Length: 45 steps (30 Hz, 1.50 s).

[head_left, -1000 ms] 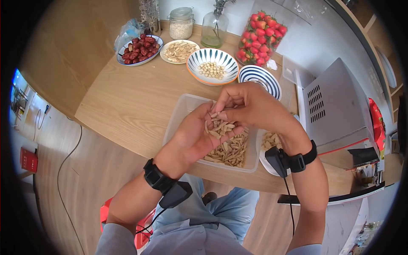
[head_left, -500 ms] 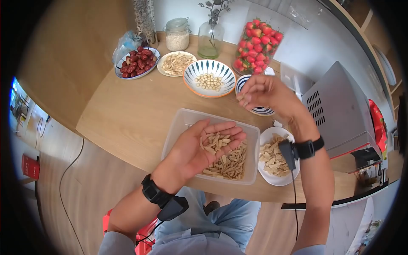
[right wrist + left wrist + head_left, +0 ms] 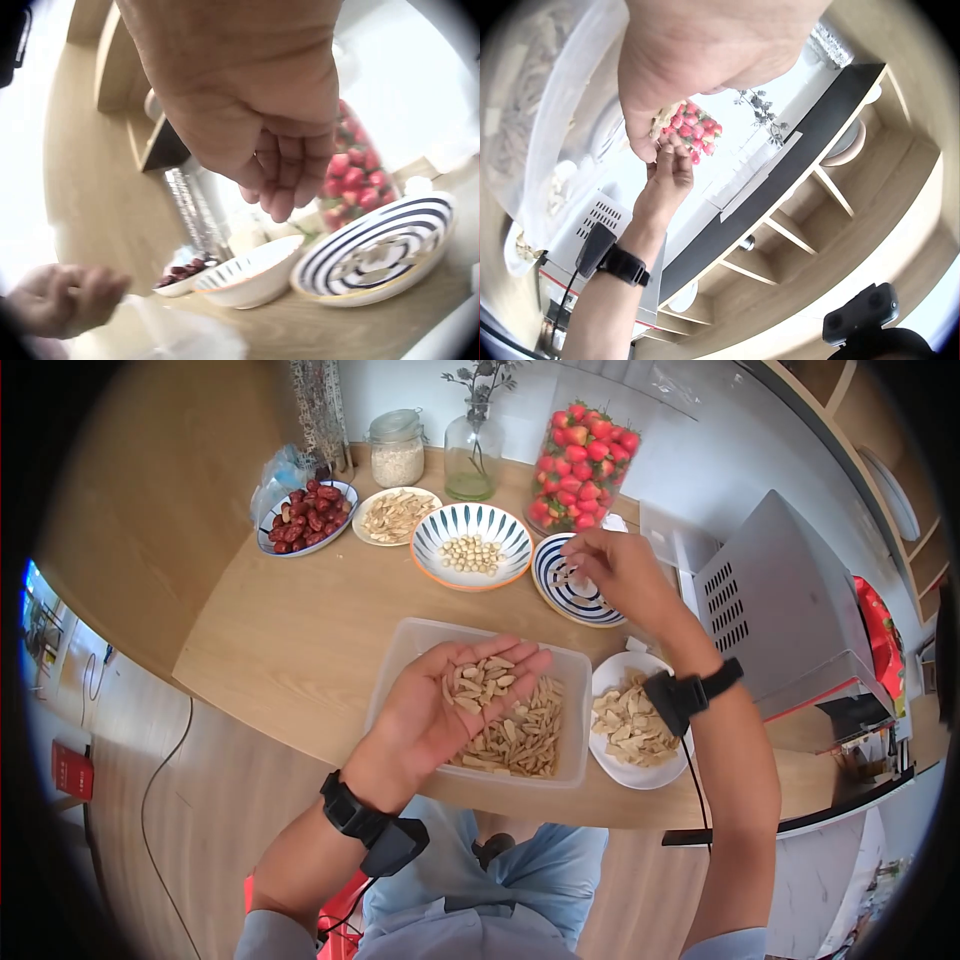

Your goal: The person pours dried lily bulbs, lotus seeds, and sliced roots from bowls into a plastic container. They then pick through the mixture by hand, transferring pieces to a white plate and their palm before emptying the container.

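Note:
Palm up, my left hand [image 3: 415, 700] carries a small heap of tan dried slices [image 3: 480, 682] on its extended fingers. Beneath it stands a translucent plastic tub [image 3: 385, 660] with many more such slices [image 3: 515, 745]. My right hand [image 3: 625, 575] is over the blue-and-white striped plate [image 3: 550, 595], its fingers loosely bent and nothing visible between them. A few pale slices [image 3: 375, 259] lie on that plate in the right wrist view. In the left wrist view, the right hand [image 3: 667, 184] appears just beyond the left fingers.
A white plate of broad dried flakes [image 3: 635, 730] is right of the tub. Behind stand a bowl of pale round seeds [image 3: 472, 555], a small plate of slices [image 3: 397, 517], red dates [image 3: 310, 520], a jar [image 3: 397, 450], a vase [image 3: 470, 460] and strawberries [image 3: 580, 470]. A grey appliance [image 3: 780, 590] borders the right.
My right hand left the left palm, moved up and right with a slice pinched, and is now over the striped plate with no slice visible. The left hand stays over the tub.

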Motion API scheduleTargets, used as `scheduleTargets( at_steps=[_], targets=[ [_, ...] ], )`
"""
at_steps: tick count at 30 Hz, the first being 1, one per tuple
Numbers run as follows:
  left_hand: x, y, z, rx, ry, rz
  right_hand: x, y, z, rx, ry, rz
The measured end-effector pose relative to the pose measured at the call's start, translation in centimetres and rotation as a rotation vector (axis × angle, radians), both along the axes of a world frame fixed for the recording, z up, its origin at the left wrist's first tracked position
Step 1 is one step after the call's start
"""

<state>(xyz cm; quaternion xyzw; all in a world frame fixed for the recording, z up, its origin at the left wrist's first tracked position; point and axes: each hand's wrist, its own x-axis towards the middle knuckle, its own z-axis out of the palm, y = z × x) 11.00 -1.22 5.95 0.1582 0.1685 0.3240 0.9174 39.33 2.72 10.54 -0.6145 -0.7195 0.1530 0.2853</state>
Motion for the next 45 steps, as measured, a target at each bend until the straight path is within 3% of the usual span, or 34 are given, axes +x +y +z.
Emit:
scheduleTargets(
  at_steps=[1, 3, 6, 9, 12, 15, 18, 24, 33, 36, 39, 42, 45],
  targets=[
    [0.0, 0.0, 0.0, 0.008, 0.0, -0.004, -2.1, -1.6, 1.4, -0.001, 0.082, 0.013],
    [-0.1, -0.1, 0.1, 0.029, -0.001, -0.004, -5.8, -5.1, 3.0, 0.067, 0.012, 0.205],
    [0.0, -0.1, -0.7, -0.012, 0.107, 0.098, -8.8, -7.2, 2.1, 0.203, -0.117, 0.49],
    [-1.0, 1.0, -3.0, 0.058, -0.09, -0.067, -9.8, -8.1, 1.1, 0.208, -0.194, 0.483],
    [-1.1, 1.1, -3.2, 0.056, -0.166, -0.107, -10.0, -8.2, 0.9, 0.228, -0.198, 0.488],
    [-0.2, 0.0, -1.6, -0.001, 0.075, 0.046, -10.2, -8.4, 1.9, 0.054, -0.244, 0.48],
    [-0.8, 0.9, -3.8, 0.061, -0.223, -0.112, -10.1, -8.3, 3.0, -0.014, -0.189, 0.502],
    [0.1, -0.1, -1.2, -0.012, 0.065, 0.05, -10.6, -7.7, 1.9, 0.15, -0.269, 0.481],
    [-0.2, 0.3, -1.4, 0.017, -0.066, -0.01, -9.7, -6.7, 1.8, 0.107, -0.013, 0.5],
    [-0.4, 0.5, -2.0, 0.039, -0.088, -0.052, -8.9, -6.6, 1.6, 0.126, -0.062, 0.541],
    [-0.3, 0.5, -2.4, 0.021, -0.039, -0.045, -9.1, -7.2, 2.2, 0.12, -0.28, 0.516],
    [-0.6, 1.0, -3.7, -0.006, -0.328, -0.131, -9.8, -7.8, 2.9, 0.111, -0.401, 0.499],
    [-0.4, 0.1, -1.9, 0.019, -0.007, -0.024, -10.2, -7.7, 2.4, 0.084, -0.338, 0.448]
  ],
)
